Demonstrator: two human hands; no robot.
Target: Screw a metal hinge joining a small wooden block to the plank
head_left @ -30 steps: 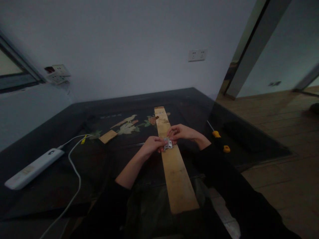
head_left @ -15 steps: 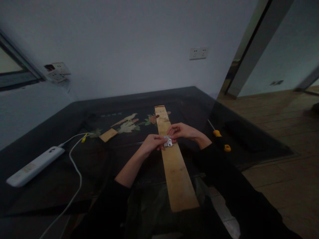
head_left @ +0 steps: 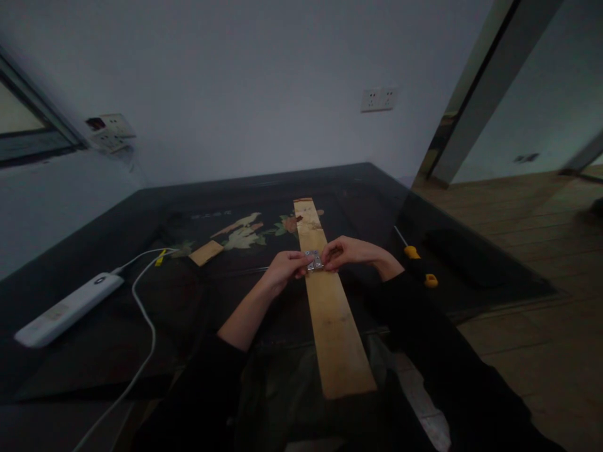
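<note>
your left hand (head_left: pixel 282 269) and right hand (head_left: pixel 351 252) meet over a long wooden plank (head_left: pixel 335 333) that runs from 12 o'clock to 6 o'clock down the middle of the dark surface (head_left: pixel 358 185). its near end juts over the surface's edge toward your lap. between the two hands sits a small metal hinge (head_left: pixel 314 260), lying on the plank a little above its midpoint.

your left fingers (head_left: pixel 298 262) are closed, thumb against fingertips, pinching the hinge at its 9 o'clock edge. your right fingers (head_left: pixel 332 256) are curled shut against its 3 o'clock edge, so both hands hold the same piece. the light is too dim to tell whether the hinge lies flat on the wood or is tipped up slightly. both forearms wear dark sleeves, the left one pushed back from the wrist.

at 3 o'clock from your right hand, near but apart from it, a screwdriver (head_left: pixel 417 263) with a yellow-and-black handle lies on the surface, its shaft pointing toward 11 o'clock. at 9 o'clock from the hinge, well apart, lies a small wooden offcut (head_left: pixel 205 253). farther out at 8 o'clock rests a white power strip (head_left: pixel 66 309), and its white cable (head_left: pixel 144 314) curls back toward the near edge. a bird-and-flower inlay (head_left: pixel 240 235) shows in the surface just left of the plank's far end. on the wall at 12 o'clock is a pair of wall sockets (head_left: pixel 379 99).
</note>
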